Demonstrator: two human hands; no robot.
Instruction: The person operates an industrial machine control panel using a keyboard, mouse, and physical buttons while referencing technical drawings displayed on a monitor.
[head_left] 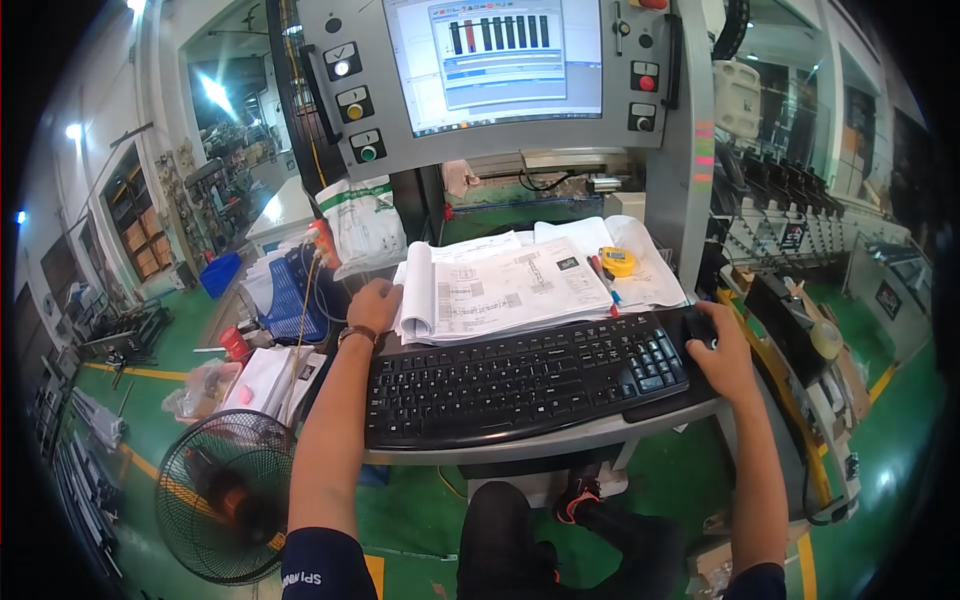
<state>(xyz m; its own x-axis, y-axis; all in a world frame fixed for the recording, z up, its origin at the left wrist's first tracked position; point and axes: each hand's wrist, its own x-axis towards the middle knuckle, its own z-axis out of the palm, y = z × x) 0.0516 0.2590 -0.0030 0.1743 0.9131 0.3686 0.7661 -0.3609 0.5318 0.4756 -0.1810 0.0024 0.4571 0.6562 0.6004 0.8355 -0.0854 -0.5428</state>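
My right hand point(724, 350) is closed over a black computer mouse point(699, 326) at the right end of the desk. At the left edge of a stack of technical drawings point(510, 290), my left hand point(374, 306) rests with loosely bent fingers, touching or nearly touching the curled-back pages. Below the drawings lies a black keyboard point(520, 382), with neither hand on its keys. A monitor point(500, 65) set in a grey control panel shows a window with a row of dark bars, one of them red.
A yellow tape measure point(618, 262) and pens point(604, 276) lie on the papers. A white plastic bag point(362, 225) stands behind my left hand. A fan point(228, 497) and a blue basket point(298, 298) are to the left. Buttons point(646, 84) flank the monitor.
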